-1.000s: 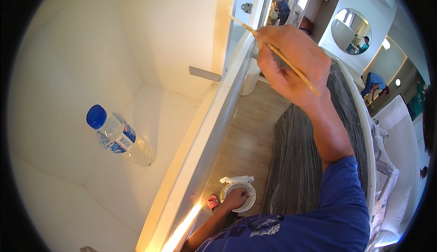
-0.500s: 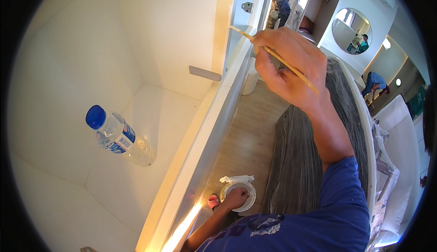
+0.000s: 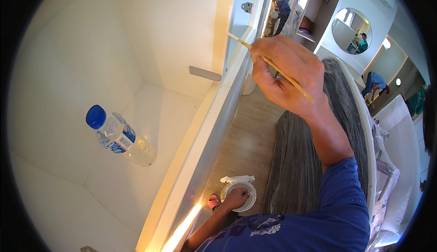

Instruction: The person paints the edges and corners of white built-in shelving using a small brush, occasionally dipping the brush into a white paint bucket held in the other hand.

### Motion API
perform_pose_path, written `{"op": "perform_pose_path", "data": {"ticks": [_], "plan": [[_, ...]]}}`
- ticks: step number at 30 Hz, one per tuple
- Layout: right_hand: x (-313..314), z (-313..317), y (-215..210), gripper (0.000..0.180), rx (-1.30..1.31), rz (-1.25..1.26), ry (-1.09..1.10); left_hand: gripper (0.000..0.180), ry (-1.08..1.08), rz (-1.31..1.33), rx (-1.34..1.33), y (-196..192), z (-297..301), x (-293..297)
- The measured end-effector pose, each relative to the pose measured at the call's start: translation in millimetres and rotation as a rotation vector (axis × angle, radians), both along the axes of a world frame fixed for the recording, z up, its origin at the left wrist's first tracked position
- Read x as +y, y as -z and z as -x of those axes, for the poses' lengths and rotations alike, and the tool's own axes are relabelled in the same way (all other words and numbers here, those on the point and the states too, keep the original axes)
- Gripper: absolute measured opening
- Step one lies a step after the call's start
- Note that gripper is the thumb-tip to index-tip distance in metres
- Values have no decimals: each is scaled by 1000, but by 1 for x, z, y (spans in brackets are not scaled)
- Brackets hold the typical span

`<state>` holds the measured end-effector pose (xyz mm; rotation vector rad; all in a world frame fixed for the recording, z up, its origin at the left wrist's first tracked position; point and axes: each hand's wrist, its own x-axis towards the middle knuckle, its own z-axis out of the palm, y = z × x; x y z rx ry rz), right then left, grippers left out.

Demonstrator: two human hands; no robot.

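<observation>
The right hand [image 3: 289,70] holds a thin brush [image 3: 287,77] pinched between thumb and fingers, clamped like a pen. The brush slants, its pale tip up and to the left, its handle end lying across the back of the grip toward the wrist. The tip sits beside the yellowish edge [image 3: 221,29] of the white panel; whether it touches cannot be told.

The left hand [image 3: 236,199] is low down, curled over a round white bucket [image 3: 253,202]. I cannot tell whether its fingers are clamped on the handle or on something else. A crumpled white rag [image 3: 236,178] lies at the far rim, and a red item [image 3: 213,201] shows just left of the bucket.

Left of the white frame [image 3: 200,127], inside the white recess [image 3: 68,93], a clear bottle [image 3: 136,149] with a blue cap [image 3: 95,117] stands well apart from both hands. A grey strip [image 3: 205,73] juts out near the frame, and a metal hinge [image 3: 246,7] is above it.

Right of the wood floor [image 3: 246,133] is a dark plastic-wrapped bed [image 3: 296,161]. Beyond are a round mirror [image 3: 351,31] and 2 people: 1 upright [image 3: 282,8], 1 bent over [image 3: 375,83].
</observation>
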<state>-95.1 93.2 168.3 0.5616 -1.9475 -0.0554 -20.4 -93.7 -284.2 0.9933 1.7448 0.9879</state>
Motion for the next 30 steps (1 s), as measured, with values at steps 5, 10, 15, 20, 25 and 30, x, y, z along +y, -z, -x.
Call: {"op": "perform_pose_path", "data": {"ticks": [5,10,15,20,25,30], "plan": [[3,1,-7,25,21,-7,43,33,8,13,9,-1,0,0],[3,4,-5,24,85,-33,2,33,16,12,17,-2,0,0],[3,1,2,24,20,-14,4,32,11,9,7,-2,0,0],[3,0,-2,23,31,-6,-5,32,20,21,2,-5,1,0],[7,5,-13,25,64,-3,19,33,15,24,7,0,1,0],[6,11,-22,26,153,-50,4,34,16,22,14,1,0,0]]}}
